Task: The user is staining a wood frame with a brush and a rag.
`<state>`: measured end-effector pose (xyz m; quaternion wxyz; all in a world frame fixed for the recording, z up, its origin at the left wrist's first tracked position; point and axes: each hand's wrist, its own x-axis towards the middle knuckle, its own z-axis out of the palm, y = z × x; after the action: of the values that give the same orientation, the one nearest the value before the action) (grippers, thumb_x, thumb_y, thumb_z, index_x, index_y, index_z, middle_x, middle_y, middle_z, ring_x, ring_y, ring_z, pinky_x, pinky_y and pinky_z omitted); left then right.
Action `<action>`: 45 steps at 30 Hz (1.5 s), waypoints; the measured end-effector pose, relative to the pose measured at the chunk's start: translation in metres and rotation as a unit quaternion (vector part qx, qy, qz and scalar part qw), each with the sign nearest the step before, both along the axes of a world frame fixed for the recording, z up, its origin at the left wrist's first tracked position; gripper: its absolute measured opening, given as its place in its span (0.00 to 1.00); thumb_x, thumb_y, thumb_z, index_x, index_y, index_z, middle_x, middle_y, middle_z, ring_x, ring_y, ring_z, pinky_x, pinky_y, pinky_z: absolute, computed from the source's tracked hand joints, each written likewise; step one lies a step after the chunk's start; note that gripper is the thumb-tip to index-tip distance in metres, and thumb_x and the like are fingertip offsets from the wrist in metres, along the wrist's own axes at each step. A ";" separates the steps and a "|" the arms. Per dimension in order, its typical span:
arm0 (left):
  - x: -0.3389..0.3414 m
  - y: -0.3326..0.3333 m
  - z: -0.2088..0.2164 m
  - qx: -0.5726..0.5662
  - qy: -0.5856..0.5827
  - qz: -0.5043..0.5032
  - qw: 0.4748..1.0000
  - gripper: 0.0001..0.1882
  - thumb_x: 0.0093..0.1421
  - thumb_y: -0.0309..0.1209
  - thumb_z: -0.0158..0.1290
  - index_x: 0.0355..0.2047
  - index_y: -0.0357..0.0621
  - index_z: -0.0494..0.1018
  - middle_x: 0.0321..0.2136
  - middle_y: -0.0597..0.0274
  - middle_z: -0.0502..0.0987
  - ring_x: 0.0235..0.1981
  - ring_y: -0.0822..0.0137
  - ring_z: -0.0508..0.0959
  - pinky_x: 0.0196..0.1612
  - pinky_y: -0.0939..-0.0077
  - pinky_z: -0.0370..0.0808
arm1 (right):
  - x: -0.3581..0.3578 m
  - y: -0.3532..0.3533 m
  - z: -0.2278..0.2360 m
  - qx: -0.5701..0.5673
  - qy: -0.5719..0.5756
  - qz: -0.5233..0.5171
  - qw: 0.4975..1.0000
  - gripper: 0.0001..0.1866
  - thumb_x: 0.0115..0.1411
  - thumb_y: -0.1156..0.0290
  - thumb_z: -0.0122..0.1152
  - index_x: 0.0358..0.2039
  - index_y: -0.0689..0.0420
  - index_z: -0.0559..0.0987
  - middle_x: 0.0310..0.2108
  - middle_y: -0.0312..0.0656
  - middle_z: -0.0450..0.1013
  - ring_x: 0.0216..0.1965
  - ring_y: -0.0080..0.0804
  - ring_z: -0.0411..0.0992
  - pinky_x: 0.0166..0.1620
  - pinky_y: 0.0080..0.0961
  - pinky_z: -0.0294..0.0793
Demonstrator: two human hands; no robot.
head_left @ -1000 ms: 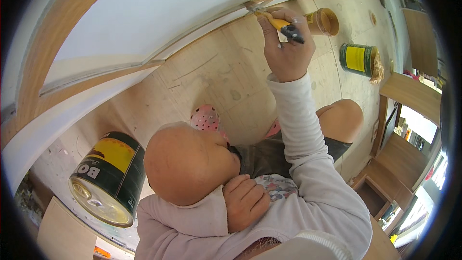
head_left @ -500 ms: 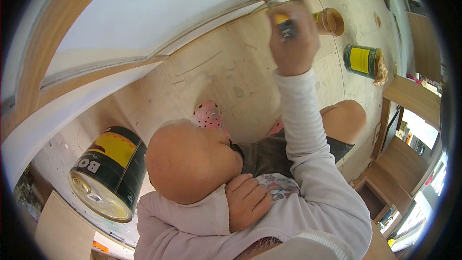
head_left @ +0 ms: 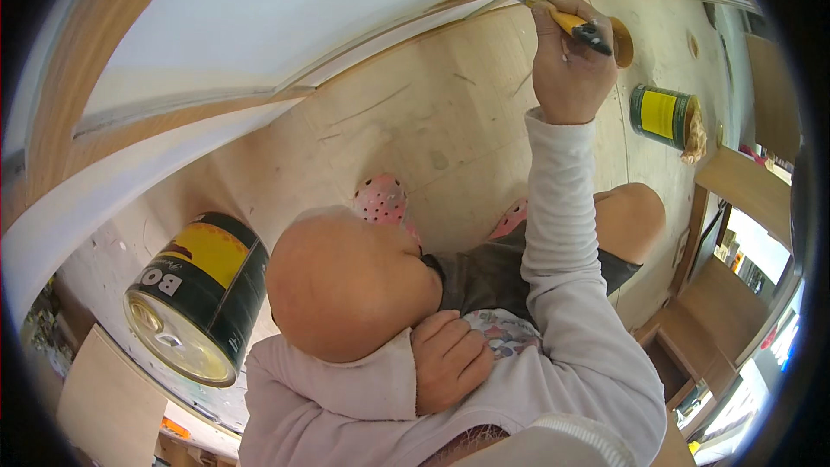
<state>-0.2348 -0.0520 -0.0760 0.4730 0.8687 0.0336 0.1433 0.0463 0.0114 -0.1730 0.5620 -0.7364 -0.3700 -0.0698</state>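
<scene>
My right hand [head_left: 573,69] is closed round a paintbrush [head_left: 566,20] with a yellow handle and a black end. The bristles meet a narrow wooden trim strip [head_left: 450,5] along the edge of the large white panel [head_left: 328,0]. Behind the hand, an orange-brown container [head_left: 621,41] is partly covered. Tucked against my body, my left hand [head_left: 451,361] rests with its fingers curled together on the shirt, and nothing shows in it.
A big dark green and yellow can [head_left: 199,294] stands at my left. Farther right is a smaller green and yellow tin [head_left: 659,112] with a crumpled tan material at its top. Wooden cabinet parts [head_left: 722,294] line the right side. Pink perforated clogs [head_left: 380,199] are on the pale floor [head_left: 432,112].
My right hand has moved to the right along the trim with the brush, uncovering its handle and covering more of the orange-brown container. My left hand has stayed in place.
</scene>
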 end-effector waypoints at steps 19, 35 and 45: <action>0.002 -0.004 -0.004 0.028 0.003 0.037 0.999 0.08 0.40 0.35 0.54 0.21 0.47 0.71 0.23 0.63 0.74 0.30 0.66 0.76 0.36 0.72 0.74 | -0.022 0.005 0.002 0.055 0.143 0.120 0.981 0.09 0.51 0.80 0.64 0.34 0.61 0.75 0.31 0.38 0.74 0.32 0.22 0.72 0.36 0.17 0.73; 0.004 0.002 -0.003 -0.026 0.001 -0.018 0.999 0.13 0.42 0.30 0.55 0.30 0.40 0.74 0.29 0.56 0.75 0.31 0.59 0.76 0.40 0.62 0.73 | 0.051 -0.046 0.022 -0.028 0.056 0.036 0.997 0.13 0.49 0.78 0.66 0.35 0.66 0.76 0.35 0.41 0.76 0.35 0.25 0.73 0.40 0.19 0.72; 0.020 0.001 0.000 0.005 0.031 -0.093 0.995 0.14 0.41 0.33 0.57 0.30 0.43 0.75 0.31 0.57 0.76 0.34 0.60 0.77 0.41 0.62 0.73 | 0.248 -0.115 -0.036 -0.340 -0.041 -0.237 0.909 0.16 0.44 0.57 0.64 0.33 0.51 0.81 0.32 0.42 0.78 0.37 0.40 0.76 0.43 0.32 0.73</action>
<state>-0.2152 -0.0505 -0.0757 0.4788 0.8743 -0.0335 0.0722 0.2945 -0.1040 -0.2091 0.2284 -0.9455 -0.2091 -0.1008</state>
